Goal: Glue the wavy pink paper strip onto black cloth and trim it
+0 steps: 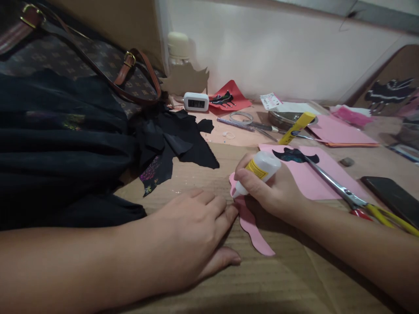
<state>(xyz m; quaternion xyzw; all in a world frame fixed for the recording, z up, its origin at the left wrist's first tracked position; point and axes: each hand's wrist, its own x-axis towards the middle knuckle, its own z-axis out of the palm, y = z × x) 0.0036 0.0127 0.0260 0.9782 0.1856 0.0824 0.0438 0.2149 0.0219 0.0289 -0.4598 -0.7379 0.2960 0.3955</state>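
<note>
— Between thumb and fingers of the right hand (281, 189), anything held?

— One white glue bottle (271, 161), gripped, nozzle tipped down at one wavy pink cutout (253, 231)

— And with the left hand (199, 231)?

— Fingers close together, thumb spread, nothing visibly gripped; fingertips at the cutout's near side, apparently steadying

— Step in hand?

— Probably gluing along the cutout; next move calling for a gentle, even squeeze and a flat, unmoving strip

— Farther out, counted?

— Just past the right knuckles, one pink sheet (330, 183), one black cutout (291, 155) on top, one pair of scissors (340, 187) across; behind those fingers, one yellow stick (296, 127); beyond the left fingertips, black fabric scraps (199, 150), too overlapped for counting
</note>
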